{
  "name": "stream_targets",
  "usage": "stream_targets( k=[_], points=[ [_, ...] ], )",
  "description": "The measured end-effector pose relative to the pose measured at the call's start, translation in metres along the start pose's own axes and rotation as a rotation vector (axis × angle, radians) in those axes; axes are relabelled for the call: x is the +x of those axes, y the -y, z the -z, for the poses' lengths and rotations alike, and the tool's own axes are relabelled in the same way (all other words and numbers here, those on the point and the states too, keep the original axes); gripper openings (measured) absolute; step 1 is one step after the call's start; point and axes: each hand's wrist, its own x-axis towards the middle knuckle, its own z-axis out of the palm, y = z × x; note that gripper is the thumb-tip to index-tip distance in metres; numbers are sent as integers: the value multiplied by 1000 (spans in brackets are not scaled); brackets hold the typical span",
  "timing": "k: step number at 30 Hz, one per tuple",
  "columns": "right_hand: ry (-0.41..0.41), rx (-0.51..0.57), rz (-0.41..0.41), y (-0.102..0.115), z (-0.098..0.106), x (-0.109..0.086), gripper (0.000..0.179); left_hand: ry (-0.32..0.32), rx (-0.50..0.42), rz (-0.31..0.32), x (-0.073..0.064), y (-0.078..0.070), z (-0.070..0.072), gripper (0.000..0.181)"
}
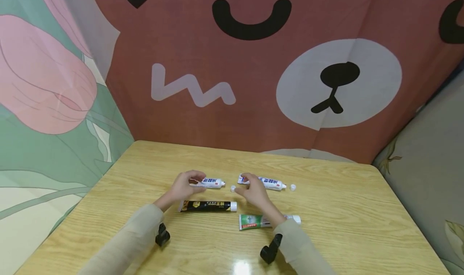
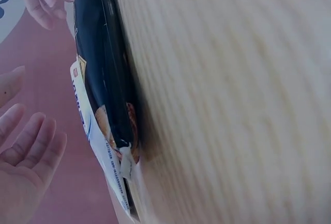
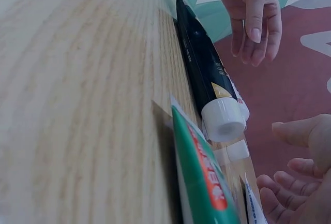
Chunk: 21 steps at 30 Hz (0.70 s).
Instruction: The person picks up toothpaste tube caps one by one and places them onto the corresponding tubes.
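Observation:
Two white toothpaste tubes lie uncapped on the table, a left one (image 1: 212, 182) and a right one (image 1: 273, 183). My left hand (image 1: 184, 187) hovers at the tail of the left tube, thumb and fingers apart and holding nothing. Over the tail end of the right tube is my right hand (image 1: 255, 191), its fingers loosely bent around empty air in the right wrist view. Its thumb is close to a small white cap (image 1: 233, 189) that stands off the left tube's nozzle. Another white cap (image 1: 293, 187) sits just beyond the right tube's nozzle.
Nearer to me lies a black toothpaste tube (image 1: 208, 206) with its white cap on. A green and white capped tube (image 1: 250, 221) lies under my right forearm, partly covered by it. Behind the wooden table (image 1: 344, 226) hangs a bear-print cloth (image 1: 253, 118).

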Motion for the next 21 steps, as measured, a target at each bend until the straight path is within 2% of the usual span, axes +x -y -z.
stream_targets(
  k=[8, 14, 21],
  points=[
    [15, -38, -18, -2, -1, 10, 58, 10, 34, -4, 14, 3, -2, 44],
    [54, -67, 12, -6, -4, 16, 53, 41, 72, 30, 22, 5, -1, 47],
    [94, -45, 60, -10, -9, 23, 48, 106, 85, 96, 33, 14, 0, 49]
  ],
)
